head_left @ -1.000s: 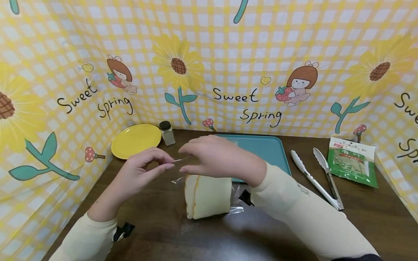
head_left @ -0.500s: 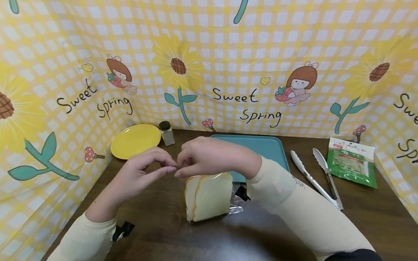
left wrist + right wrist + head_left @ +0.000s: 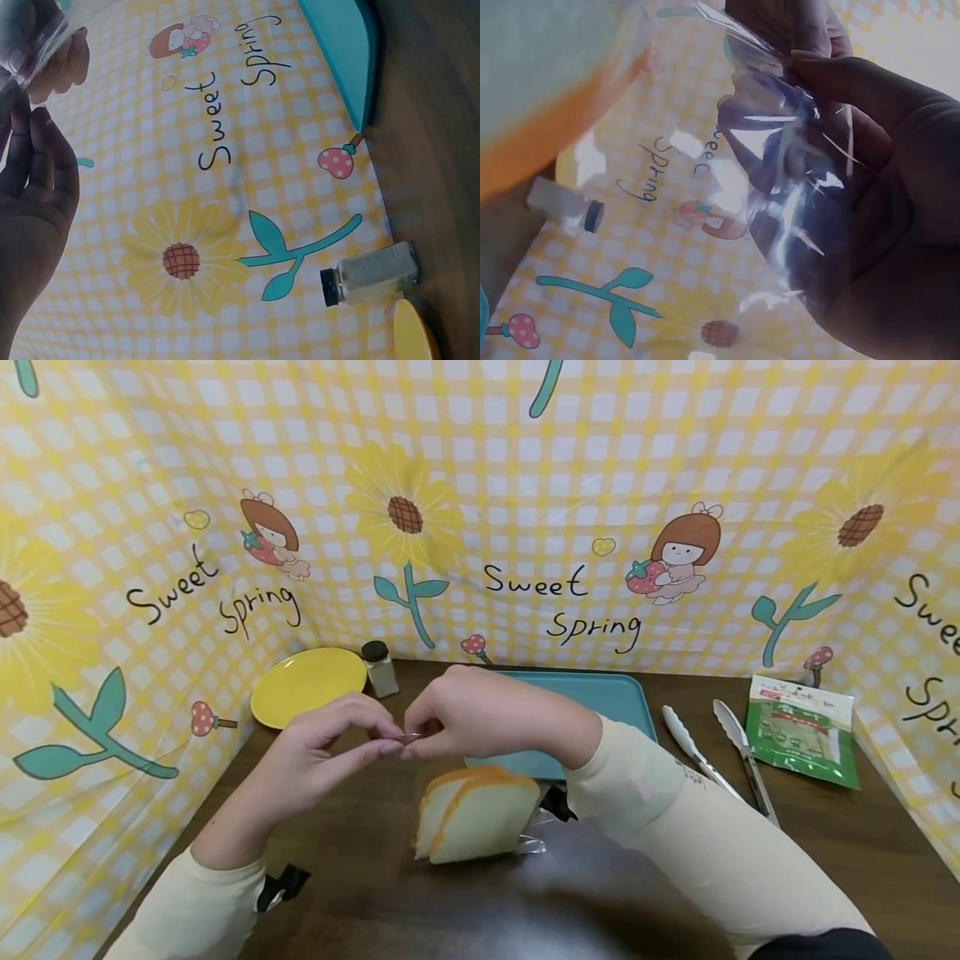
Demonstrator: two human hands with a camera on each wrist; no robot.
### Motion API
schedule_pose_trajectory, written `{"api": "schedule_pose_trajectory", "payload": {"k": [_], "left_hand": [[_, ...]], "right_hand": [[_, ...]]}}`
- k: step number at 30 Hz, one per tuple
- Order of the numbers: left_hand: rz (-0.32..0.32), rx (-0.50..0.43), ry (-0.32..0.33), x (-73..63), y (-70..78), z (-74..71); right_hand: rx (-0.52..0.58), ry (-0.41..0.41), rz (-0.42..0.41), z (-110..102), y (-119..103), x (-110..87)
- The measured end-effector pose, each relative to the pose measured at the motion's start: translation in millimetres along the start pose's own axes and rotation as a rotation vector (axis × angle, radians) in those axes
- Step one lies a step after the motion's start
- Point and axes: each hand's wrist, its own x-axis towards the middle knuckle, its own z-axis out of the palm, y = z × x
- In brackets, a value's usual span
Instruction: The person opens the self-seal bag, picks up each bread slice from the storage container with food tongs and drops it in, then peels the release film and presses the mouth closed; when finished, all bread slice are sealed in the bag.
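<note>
Two slices of bread point(image 3: 483, 818) with orange-brown crusts stand tilted below my hands in the head view. They sit in a clear plastic bag point(image 3: 787, 217), whose shiny film spreads across the right wrist view. My left hand point(image 3: 330, 739) pinches the bag's top edge between thumb and fingers. Opposite it, my right hand point(image 3: 487, 714) pinches the same edge, fingertips right against those of the left. In the left wrist view, transparent film point(image 3: 56, 34) passes over the fingers at the upper left.
Behind the right hand lies a blue tray point(image 3: 600, 702). A yellow plate point(image 3: 307, 685) and a black-capped jar point(image 3: 380, 670) stand at the back left. Metal tongs point(image 3: 742, 752) and a green-and-white packet point(image 3: 802, 731) lie to the right. A patterned cloth point(image 3: 525, 527) walls the table point(image 3: 352, 877).
My right hand's spread fingers have closed on the bag edge beside the left hand. The bread slices have tilted and turned, with more of their top crusts showing.
</note>
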Motion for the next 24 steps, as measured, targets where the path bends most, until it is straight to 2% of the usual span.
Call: {"api": "schedule_pose_trajectory", "payload": {"k": [10, 16, 24], "left_hand": [[0.008, 0.07, 0.008, 3.9, 9.0, 0.8], [0.016, 0.112, 0.027, 3.2, 9.2, 2.7], [0.0, 0.124, 0.045, 2.8, 9.1, 3.6]], "right_hand": [[-0.019, 0.027, 0.038, -2, -6, -11.8], [-0.003, 0.045, 0.056, 0, -3, -22.5], [-0.02, 0.1, 0.064, 6, 4, -39.8]]}}
